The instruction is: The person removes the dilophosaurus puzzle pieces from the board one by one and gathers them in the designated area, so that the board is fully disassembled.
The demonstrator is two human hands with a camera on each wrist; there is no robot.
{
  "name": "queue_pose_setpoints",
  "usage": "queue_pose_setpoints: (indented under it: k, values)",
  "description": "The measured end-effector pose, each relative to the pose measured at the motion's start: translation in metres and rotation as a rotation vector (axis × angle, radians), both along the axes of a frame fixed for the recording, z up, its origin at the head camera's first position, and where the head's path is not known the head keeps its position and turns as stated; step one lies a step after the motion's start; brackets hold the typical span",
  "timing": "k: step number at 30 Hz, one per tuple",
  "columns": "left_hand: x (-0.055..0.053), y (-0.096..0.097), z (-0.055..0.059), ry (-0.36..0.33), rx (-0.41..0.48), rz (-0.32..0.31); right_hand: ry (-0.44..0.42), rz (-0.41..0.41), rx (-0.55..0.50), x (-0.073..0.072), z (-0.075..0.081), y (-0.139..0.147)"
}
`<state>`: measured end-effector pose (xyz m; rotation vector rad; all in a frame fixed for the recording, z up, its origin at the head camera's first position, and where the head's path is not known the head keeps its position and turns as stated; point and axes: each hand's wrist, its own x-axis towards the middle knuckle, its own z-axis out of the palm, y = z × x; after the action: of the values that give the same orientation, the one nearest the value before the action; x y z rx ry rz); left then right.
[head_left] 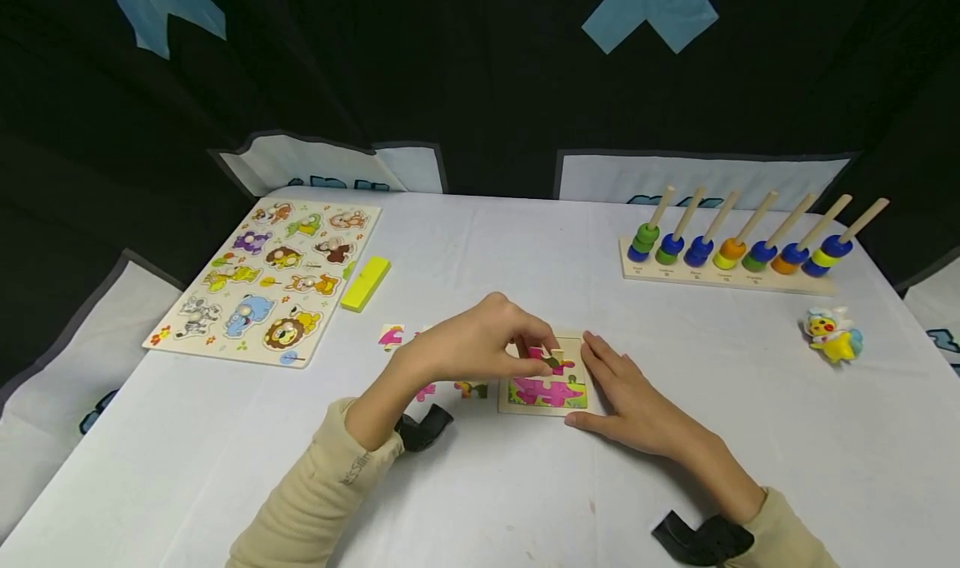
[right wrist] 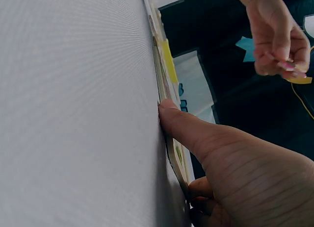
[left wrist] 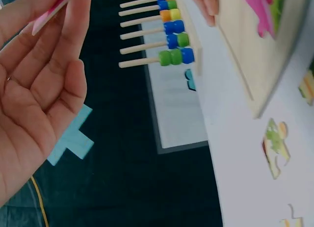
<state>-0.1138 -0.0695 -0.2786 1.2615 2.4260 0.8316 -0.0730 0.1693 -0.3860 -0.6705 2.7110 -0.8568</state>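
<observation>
My left hand is above a small wooden puzzle tray, pinching a pink and green puzzle piece between thumb and fingertips. In the left wrist view the piece shows edge-on at the fingers. Fitted pieces with a pink animal picture fill the tray's near part. My right hand rests at the tray's right side, fingers extended along that edge and thumb at the near corner. Left of the tray lie loose puzzle pieces, partly hidden under my left wrist.
A large animal peg puzzle lies at the left, with a yellow block beside it. A wooden stand of pegs with coloured rings is at the back right. A small yellow toy figure stands near the right edge.
</observation>
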Motion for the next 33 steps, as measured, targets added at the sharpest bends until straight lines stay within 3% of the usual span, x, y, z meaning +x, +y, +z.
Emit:
queue_pose_setpoints:
  k: [5, 9, 15, 23, 29, 33]
  values:
    - [0.008, -0.005, 0.007, 0.058, 0.006, -0.016, 0.002, 0.003, 0.001, 0.000, -0.001, 0.000]
    - [0.012, -0.016, 0.011, 0.041, 0.028, 0.001, 0.008, -0.006, 0.010, 0.001, -0.002, 0.001]
    - [0.016, -0.038, 0.014, 0.008, 0.018, 0.090, 0.006, -0.015, 0.014, 0.002, -0.003, 0.002]
    - [0.018, -0.064, 0.011, -0.010, 0.045, 0.202, 0.004, -0.014, 0.005, 0.003, -0.003, 0.002]
    - [0.016, -0.089, 0.008, 0.030, 0.022, 0.277, 0.006, -0.014, 0.001, 0.002, -0.003, 0.001]
    - [0.017, -0.108, 0.003, 0.033, -0.013, 0.361, 0.009, -0.014, 0.004, 0.001, -0.003, 0.001]
